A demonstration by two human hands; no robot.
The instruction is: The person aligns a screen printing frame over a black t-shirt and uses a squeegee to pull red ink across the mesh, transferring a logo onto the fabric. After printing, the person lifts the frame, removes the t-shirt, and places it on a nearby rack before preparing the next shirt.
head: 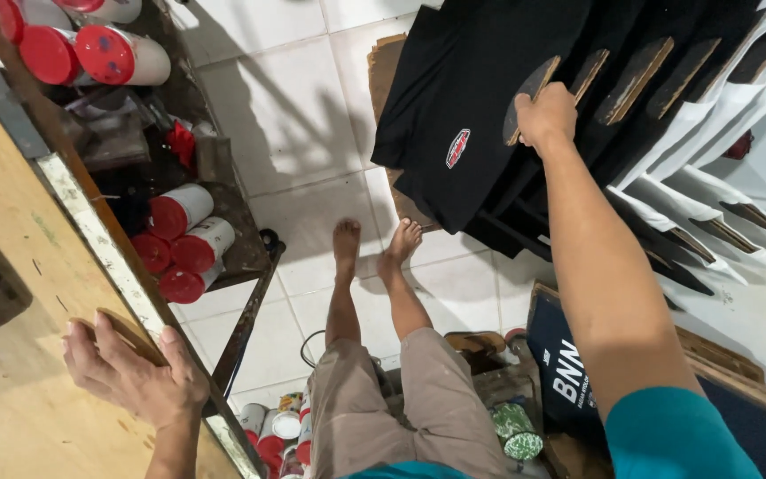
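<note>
The right hand [546, 115] grips a wooden board [530, 92] inside a black shirt [467, 98] — holding the cloth flat — while the left hand [130, 372] lies open, bracing on the worktop [11, 266].

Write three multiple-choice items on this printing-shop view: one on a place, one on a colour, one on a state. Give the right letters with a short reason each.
1. Where does the left hand rest?
A. on the wooden table edge
B. on a paint can
C. on the person's knee

2. What colour is the shirt nearest the right hand?
A. white
B. black
C. red

3. How are the shelf cans lying?
A. upright, lids off
B. crushed flat
C. on their sides, red lids on

Answers: 1 A, the palm lies on the wooden table by its rim. 2 B, the shirt on the gripped board is black. 3 C, their closed red ends face outward.
</note>
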